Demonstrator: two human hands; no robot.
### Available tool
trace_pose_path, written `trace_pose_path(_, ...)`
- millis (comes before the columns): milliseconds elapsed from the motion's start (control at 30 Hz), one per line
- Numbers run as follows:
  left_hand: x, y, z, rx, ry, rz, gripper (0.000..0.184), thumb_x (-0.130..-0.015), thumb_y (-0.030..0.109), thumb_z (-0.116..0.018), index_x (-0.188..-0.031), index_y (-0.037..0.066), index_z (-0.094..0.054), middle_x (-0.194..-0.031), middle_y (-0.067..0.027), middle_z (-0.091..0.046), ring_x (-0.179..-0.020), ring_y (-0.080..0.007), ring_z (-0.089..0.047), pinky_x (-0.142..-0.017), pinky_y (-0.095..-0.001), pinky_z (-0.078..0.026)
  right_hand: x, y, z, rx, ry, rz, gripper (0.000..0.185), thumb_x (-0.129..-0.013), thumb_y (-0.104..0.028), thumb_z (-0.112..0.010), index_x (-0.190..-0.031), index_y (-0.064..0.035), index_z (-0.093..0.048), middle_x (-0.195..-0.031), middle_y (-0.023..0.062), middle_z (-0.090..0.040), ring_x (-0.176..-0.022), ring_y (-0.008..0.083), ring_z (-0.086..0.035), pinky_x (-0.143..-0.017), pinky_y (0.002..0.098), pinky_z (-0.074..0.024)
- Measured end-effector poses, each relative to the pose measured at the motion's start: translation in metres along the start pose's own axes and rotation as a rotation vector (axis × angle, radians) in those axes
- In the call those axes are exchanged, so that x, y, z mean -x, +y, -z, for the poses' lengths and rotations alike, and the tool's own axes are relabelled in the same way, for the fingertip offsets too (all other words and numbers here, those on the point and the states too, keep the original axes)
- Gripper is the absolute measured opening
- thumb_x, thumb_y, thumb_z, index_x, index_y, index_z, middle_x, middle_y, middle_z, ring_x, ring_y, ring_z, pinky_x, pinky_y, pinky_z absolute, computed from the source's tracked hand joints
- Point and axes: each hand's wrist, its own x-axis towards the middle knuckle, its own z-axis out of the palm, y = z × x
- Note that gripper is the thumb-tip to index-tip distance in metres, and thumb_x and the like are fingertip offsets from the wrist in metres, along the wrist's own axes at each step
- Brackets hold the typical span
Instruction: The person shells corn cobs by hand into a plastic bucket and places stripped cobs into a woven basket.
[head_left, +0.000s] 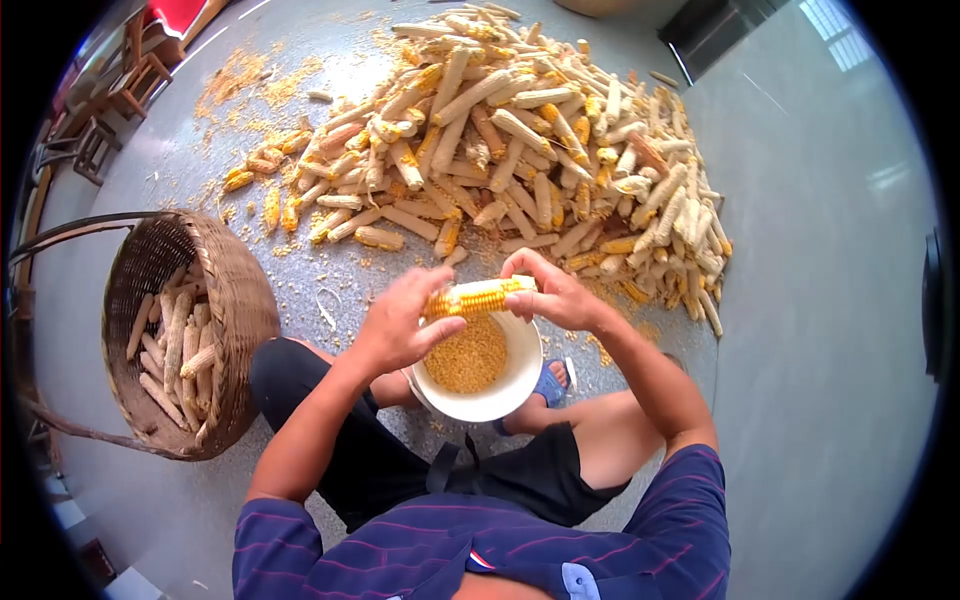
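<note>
Between my two hands an ear of corn (480, 297) lies sideways above a white bucket (532, 352). Yellow kernels still sit in rows on the ear, with paler stripes along its upper side. My left hand (400, 318) is wrapped round the ear's left end, its thumb underneath, slightly blurred. At the right end, my right hand (555, 292) grips the ear between thumb and fingers. Loose yellow kernels (467, 358) fill part of the bucket, which stands on the floor between my legs.
A large heap of corn cobs (500, 130), some with kernels left, spreads across the floor ahead. On the left stands a woven basket (240, 320) holding bare cobs (183, 345). Scattered kernels (245, 80) lie at the far left, near wooden stools (95, 145).
</note>
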Motion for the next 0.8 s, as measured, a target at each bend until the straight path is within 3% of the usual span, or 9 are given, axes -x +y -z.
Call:
trace_pose_path(67,0.012,-0.012,-0.028,0.374,-0.391,0.203,0.052,-0.085,0.037,-0.062,-0.121,0.002,-0.049,-0.095,-0.0151,-0.061,-0.083,-0.0277,-0.060,-0.076,-0.0349,-0.049,0.025,-0.001,-0.014,-0.126,0.071,0.018,0.026,-0.090,-0.022,-0.058,-0.106,-0.0053,-0.047,-0.078,0.0006,-0.055,-0.067,0.0067,-0.052,-0.058,0.0205,-0.0439)
trace_pose_path(100,0.020,0.000,-0.040,0.563,-0.434,0.214,0.046,-0.090,0.038,-0.054,-0.118,0.002,-0.050,-0.084,-0.0114,-0.060,-0.065,-0.0200,-0.059,-0.057,-0.0271,-0.048,0.034,0.004,-0.021,-0.204,0.123,0.005,0.023,-0.092,-0.022,-0.055,-0.105,-0.0045,-0.049,-0.076,0.0008,-0.054,-0.065,0.0073,-0.052,-0.057,0.0207,-0.0435)
trace_pose_path(167,0.034,0.017,-0.062,1.084,-0.491,0.550,0.048,-0.095,0.046,-0.040,-0.112,0.002,-0.050,-0.069,-0.0080,-0.055,-0.045,-0.0139,-0.048,-0.038,-0.0220,-0.036,0.047,0.034,-0.035,-0.459,0.280,0.020,0.024,-0.096,-0.027,-0.045,-0.103,-0.0040,-0.051,-0.071,0.0017,-0.053,-0.060,0.0092,-0.050,-0.056,0.0232,-0.0436)
trace_pose_path(233,0.045,0.029,-0.086,1.559,-0.417,0.732,0.057,-0.095,0.053,-0.027,-0.108,0.002,-0.050,-0.060,-0.0059,-0.049,-0.035,-0.0115,-0.037,-0.033,-0.0230,-0.028,0.053,0.060,-0.052,-0.777,0.355,0.065,0.036,-0.099,-0.036,-0.035,-0.105,-0.0052,-0.052,-0.073,0.0031,-0.054,-0.063,0.0126,-0.052,-0.060,0.0279,-0.0448)
trace_pose_path(367,0.069,0.044,-0.129,1.422,-0.276,0.761,0.053,-0.095,0.051,-0.027,-0.106,0.004,-0.050,-0.060,-0.0062,-0.051,-0.038,-0.0148,-0.043,-0.036,-0.0246,-0.034,0.058,0.074,-0.105,-0.711,0.804,0.089,0.038,-0.098,-0.039,-0.035,-0.111,-0.0057,-0.048,-0.095,0.0087,-0.060,-0.087,0.0149,-0.058,-0.074,0.0280,-0.0490)
trace_pose_path(433,0.079,0.046,-0.147,1.127,-0.188,0.619,0.038,-0.095,0.039,-0.033,-0.102,0.005,-0.049,-0.064,-0.0076,-0.055,-0.043,-0.0164,-0.052,-0.038,-0.0265,-0.039,0.050,0.086,-0.118,-0.616,0.824,0.208,0.039,-0.098,-0.039,-0.036,-0.115,-0.0054,-0.045,-0.096,0.0096,-0.060,-0.083,0.0150,-0.059,-0.070,0.0272,-0.0495)
trace_pose_path(567,0.092,0.045,-0.157,1.113,-0.043,0.766,0.041,-0.095,0.045,-0.036,-0.094,0.007,-0.049,-0.059,-0.0067,-0.052,-0.039,-0.0145,-0.047,-0.033,-0.0249,-0.035,0.044,0.089,-0.135,-0.407,0.815,0.174,0.044,-0.097,-0.034,-0.040,-0.126,-0.0019,-0.042,-0.088,0.0102,-0.062,-0.073,0.0145,-0.060,-0.064,0.0297,-0.0482)
trace_pose_path(700,0.105,0.034,-0.160,1.169,-0.070,0.909,0.046,-0.094,0.052,-0.037,-0.088,0.007,-0.048,-0.054,-0.0056,-0.048,-0.035,-0.0132,-0.041,-0.029,-0.0232,-0.030,0.043,0.130,-0.135,0.145,0.945,0.211,0.041,-0.095,-0.027,-0.042,-0.125,0.0000,-0.046,-0.080,0.0208,-0.061,-0.069,0.0305,-0.063,-0.061,0.0387,-0.0464)
trace_pose_path(800,0.109,0.028,-0.167,1.144,-0.015,0.943,0.048,-0.094,0.053,-0.036,-0.086,0.007,-0.049,-0.052,-0.0060,-0.048,-0.032,-0.0140,-0.040,-0.028,-0.0243,-0.028,0.042,0.140,-0.142,0.179,0.958,0.179,0.038,-0.094,-0.025,-0.042,-0.123,-0.0011,-0.048,-0.080,0.0230,-0.061,-0.073,0.0365,-0.062,-0.063,0.0411,-0.0469)
